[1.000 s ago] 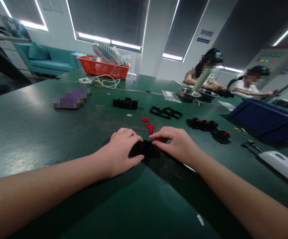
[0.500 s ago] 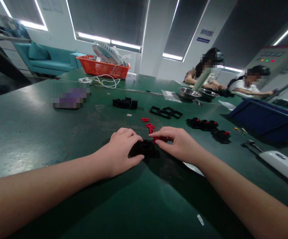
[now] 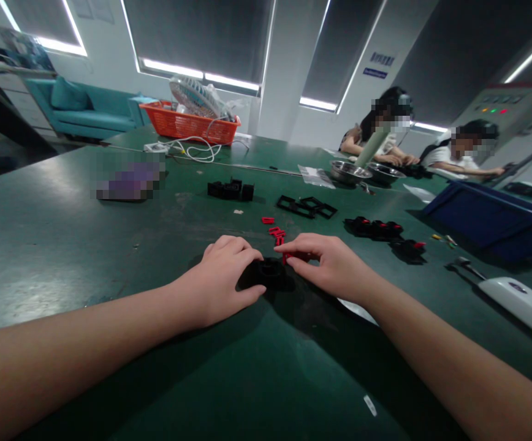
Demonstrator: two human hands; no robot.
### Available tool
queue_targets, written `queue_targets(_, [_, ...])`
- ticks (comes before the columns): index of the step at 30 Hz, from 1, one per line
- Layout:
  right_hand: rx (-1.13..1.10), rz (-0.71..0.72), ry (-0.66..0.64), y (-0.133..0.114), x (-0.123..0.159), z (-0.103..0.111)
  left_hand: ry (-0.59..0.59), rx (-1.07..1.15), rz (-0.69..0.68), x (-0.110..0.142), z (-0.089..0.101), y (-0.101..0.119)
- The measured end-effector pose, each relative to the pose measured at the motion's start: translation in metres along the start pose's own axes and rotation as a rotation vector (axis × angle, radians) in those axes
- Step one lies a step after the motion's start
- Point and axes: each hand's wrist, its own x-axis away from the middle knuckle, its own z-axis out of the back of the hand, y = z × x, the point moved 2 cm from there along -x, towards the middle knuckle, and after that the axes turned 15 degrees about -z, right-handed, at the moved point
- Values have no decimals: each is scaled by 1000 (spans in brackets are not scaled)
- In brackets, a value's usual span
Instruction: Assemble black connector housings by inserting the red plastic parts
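Observation:
My left hand (image 3: 227,278) is closed around the left side of a black plastic part (image 3: 273,277), which rests on the green table (image 3: 192,380). My right hand (image 3: 323,263), just right of that part, pinches a small red plastic piece (image 3: 285,258) between thumb and forefinger. Most of the piece is hidden by the fingers. Several loose red pieces (image 3: 268,220) lie just beyond both hands. Farther off are black rectangular frames (image 3: 296,206) and a black plastic assembly (image 3: 231,190). Black parts with red pieces in them (image 3: 374,228) sit to the right.
On the right are a blue bin (image 3: 491,220) and a white-handled tool (image 3: 523,303). Steel bowls (image 3: 349,174) stand at the back right, near two people. An orange basket (image 3: 190,127) with a fan, a white cable (image 3: 197,152) and a blurred-out flat object (image 3: 130,180) lie back left.

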Motion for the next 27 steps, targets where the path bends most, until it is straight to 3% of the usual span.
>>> queue_targets(27, [29,-1,-12,-1,0,1,-11,-5,3,-1,0,1])
